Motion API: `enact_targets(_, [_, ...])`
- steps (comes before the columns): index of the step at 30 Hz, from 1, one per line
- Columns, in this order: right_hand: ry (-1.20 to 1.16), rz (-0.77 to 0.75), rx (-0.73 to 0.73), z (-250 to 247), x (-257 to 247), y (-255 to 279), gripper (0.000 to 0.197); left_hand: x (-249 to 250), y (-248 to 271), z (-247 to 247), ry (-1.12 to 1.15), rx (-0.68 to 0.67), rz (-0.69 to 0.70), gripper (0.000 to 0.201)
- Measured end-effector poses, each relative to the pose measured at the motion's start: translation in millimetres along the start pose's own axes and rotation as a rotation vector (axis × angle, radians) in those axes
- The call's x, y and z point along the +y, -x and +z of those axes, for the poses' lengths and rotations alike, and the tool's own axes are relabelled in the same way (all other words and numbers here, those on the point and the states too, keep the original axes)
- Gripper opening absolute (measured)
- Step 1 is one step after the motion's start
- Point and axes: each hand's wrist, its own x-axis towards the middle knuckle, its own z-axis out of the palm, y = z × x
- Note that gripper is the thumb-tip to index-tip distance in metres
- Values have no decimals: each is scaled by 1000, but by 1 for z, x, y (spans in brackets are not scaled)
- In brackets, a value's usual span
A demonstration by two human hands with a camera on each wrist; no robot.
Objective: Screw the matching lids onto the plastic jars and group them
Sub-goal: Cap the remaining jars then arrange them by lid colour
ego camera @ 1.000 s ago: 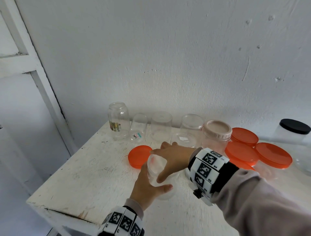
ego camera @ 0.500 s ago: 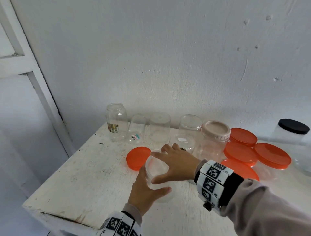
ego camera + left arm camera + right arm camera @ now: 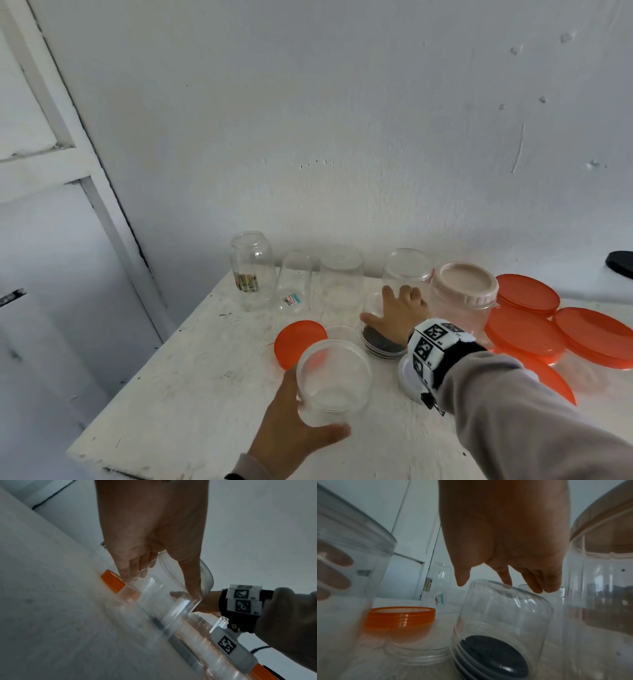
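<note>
White table (image 3: 191,377) against the wall. At far right, pink-lidded jar (image 3: 462,301). Near centre, open clear jar (image 3: 334,377), gripped round its side by left hand (image 3: 291,435). Just beyond, upturned jar (image 3: 501,615) over black lid (image 3: 493,653), touched on top by spread right hand (image 3: 397,318). Left of it, orange lid (image 3: 298,339).

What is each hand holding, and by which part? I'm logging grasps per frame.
The left hand holds the open clear jar by its side wall, its grip below the rim. The right hand holds nothing; its spread fingers reach over the upside-down jar.
</note>
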Motion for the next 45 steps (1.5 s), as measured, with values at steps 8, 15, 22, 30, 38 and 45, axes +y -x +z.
enact_targets(8, [31, 75, -37, 10, -4, -13, 84, -21, -6, -59, -14, 115, -50, 104])
enact_targets(15, [-92, 14, -55, 0, 3, -6, 91, -29, -23, -106, -167, 206, -130, 119])
enact_targets(22, [44, -23, 71, -22, -9, 25, 99, -35, -50, -129, -187, 362, -237, 140])
enact_targets(30, [-322, -137, -90, -38, 1, 55, 99, -36, -75, -141, -317, 462, -223, 105])
enact_targets(38, [-647, -135, -276, -16, 19, 80, 94, -10, -86, -105, -790, 387, 125, 96])
enact_targets(45, [-852, -26, -339, -7, 36, 103, 76, -8, -104, -38, -798, -60, 9, 90])
